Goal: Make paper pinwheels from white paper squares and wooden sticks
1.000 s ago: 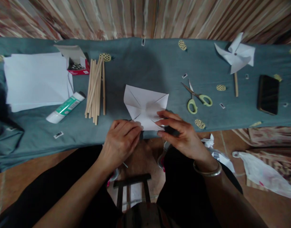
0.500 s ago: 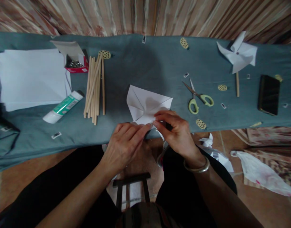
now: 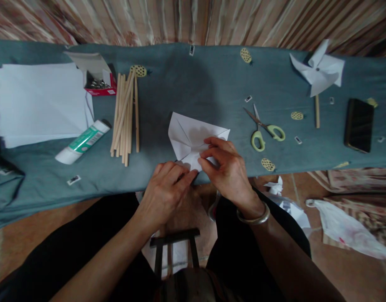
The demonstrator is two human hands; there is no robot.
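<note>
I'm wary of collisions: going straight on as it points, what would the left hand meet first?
Probably the right hand, just ahead over the white paper; exact depth is unclear.

Striped brown curtain (image 3: 196, 21) behind a long cloth-covered table (image 3: 186, 84); brown tiled floor (image 3: 13, 247) below

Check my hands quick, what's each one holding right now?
Left hand: closed, holding the paper at its near edge.
Right hand: closed, pinching the paper.
</note>
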